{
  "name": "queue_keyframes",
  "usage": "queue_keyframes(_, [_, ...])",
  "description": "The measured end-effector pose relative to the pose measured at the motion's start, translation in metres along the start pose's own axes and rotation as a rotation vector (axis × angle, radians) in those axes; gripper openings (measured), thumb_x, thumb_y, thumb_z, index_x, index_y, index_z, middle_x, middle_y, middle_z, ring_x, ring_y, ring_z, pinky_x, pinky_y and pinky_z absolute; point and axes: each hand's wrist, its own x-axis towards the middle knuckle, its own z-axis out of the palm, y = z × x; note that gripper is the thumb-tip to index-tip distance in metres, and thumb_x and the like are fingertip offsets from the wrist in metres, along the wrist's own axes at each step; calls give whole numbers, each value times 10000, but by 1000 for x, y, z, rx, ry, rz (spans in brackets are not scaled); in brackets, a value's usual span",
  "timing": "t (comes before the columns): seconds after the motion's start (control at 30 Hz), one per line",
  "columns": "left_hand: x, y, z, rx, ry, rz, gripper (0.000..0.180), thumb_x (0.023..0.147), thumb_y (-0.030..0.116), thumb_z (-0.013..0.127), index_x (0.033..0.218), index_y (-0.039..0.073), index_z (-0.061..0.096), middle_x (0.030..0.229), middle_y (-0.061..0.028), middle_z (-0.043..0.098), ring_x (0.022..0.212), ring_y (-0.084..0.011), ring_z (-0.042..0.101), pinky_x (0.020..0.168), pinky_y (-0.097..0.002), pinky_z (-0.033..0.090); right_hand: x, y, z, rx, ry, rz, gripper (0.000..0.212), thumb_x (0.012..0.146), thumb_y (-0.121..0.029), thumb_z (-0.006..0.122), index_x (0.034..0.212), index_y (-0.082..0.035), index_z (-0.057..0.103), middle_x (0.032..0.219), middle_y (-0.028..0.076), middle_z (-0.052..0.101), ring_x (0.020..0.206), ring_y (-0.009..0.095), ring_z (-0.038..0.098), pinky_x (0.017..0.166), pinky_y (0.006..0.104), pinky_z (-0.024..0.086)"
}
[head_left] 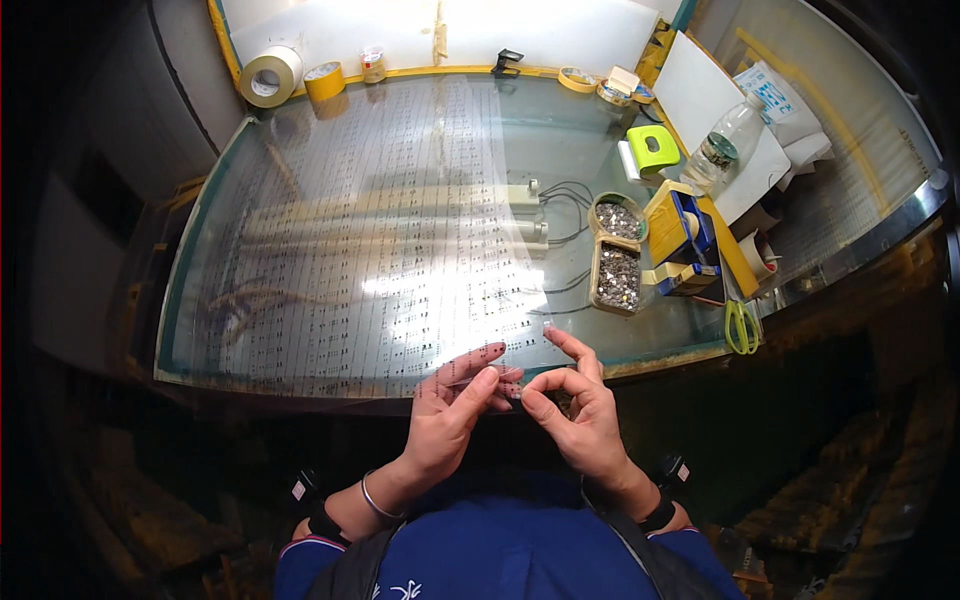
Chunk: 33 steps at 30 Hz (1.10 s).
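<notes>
A large clear film sheet (400, 250) printed with rows of small black marks covers much of the glass table. My left hand (447, 405) grips its near right corner, thumb on top and fingers showing through the film from beneath. Close beside it, my right hand (577, 412) pinches thumb and index finger together at the film's edge, by the left fingertips. A tiny pale, shiny bit shows at that pinch, too small to name. The right hand's other fingers are raised, one stretched toward the table.
Right of the film stand a round tub (617, 217) and a squarish tub (616, 275) of small silvery pieces. Beyond are a blue tape dispenser (690, 225), green hole punch (653, 148), clear bottle (738, 125) and green-handled scissors (741, 328). Tape rolls (325, 82) line the back edge.
</notes>
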Motion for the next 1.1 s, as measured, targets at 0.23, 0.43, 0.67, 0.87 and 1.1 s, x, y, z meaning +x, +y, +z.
queue_keyframes(0.23, [1, -1, -2, -20, -22, -7, 334, 923, 123, 500, 1217, -33, 472, 1042, -157, 611, 863, -130, 591, 756, -249, 479, 0, -3, 0, -77, 27, -3, 107, 758, -178, 709, 807, -96, 662, 1303, 190, 410, 1224, 307, 338, 1011, 395, 249])
queue_keyframes(0.43, [-1, -3, -1, -9, -6, 10, 312, 924, 99, 478, 1213, -17, 483, 1015, -156, 622, 835, -141, 596, 748, -255, 472, -3, -3, 2, -180, 39, -33, 135, 761, -173, 703, 829, -81, 631, 1287, 194, 408, 1205, 303, 349, 1003, 401, 254])
queue_keyframes(0.67, [-3, -4, -2, -3, -3, 10, 309, 924, 91, 472, 1212, -20, 481, 1036, -168, 613, 889, -177, 603, 775, -275, 479, -5, 7, 9, 112, 251, -19, 308, 811, -76, 609, 1004, -21, 375, 1077, 148, 442, 964, 155, 430, 836, 288, 360])
queue_keyframes(0.87, [4, -1, 3, -91, -9, 42, 311, 923, 94, 481, 1200, -46, 478, 1174, -187, 545, 1101, -245, 533, 897, -330, 459, 8, -8, -4, 395, -285, 503, 252, 923, -273, 505, 919, -24, 546, 729, 30, 567, 545, 52, 482, 503, 180, 385])
queue_keyframes(1.1, [0, -5, 1, -97, -27, 63, 296, 922, 48, 452, 1200, -48, 481, 1219, -162, 525, 1163, -259, 488, 964, -351, 405, 3, -7, 14, 261, -247, 374, 287, 928, -237, 455, 743, -37, 544, 527, -7, 495, 448, 49, 439, 430, 205, 352])
